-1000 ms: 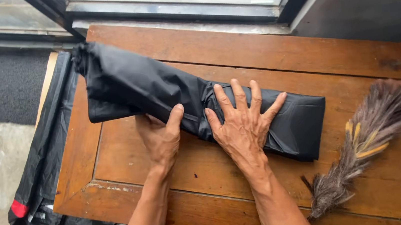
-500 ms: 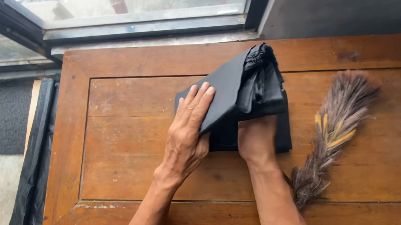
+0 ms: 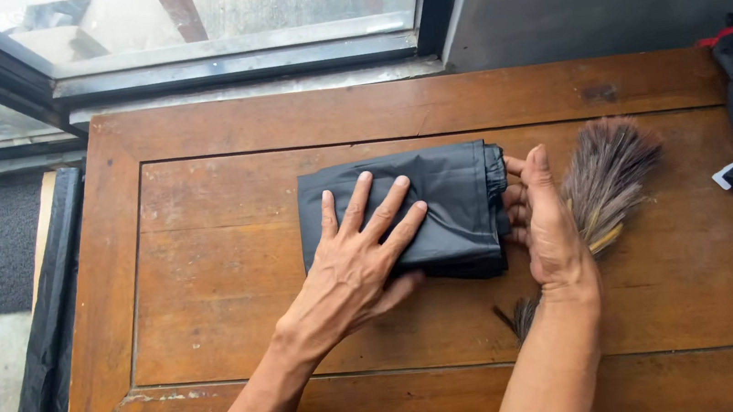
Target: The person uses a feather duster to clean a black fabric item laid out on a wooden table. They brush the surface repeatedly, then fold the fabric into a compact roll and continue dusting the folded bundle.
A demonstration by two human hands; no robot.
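Folded black plastic sheet pinned flat near the middle of the wooden table (image 3: 216, 343), a little toward its far edge.

The left hand (image 3: 359, 257) lies spread wide, palm down on the folded black plastic sheet (image 3: 439, 193); the right hand (image 3: 545, 222) stands edge-on, fingers straight, against its right fold, holding nothing. The sheet looks light, limp and slick (likely to spring open), so it is best gripped at the layered right edge. A feather duster (image 3: 607, 174) lies just beyond the right hand.

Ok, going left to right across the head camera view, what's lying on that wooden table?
Bare wood of the table → left hand pressed flat on the folded black bag → right hand on edge against the bag's right end → feather duster.
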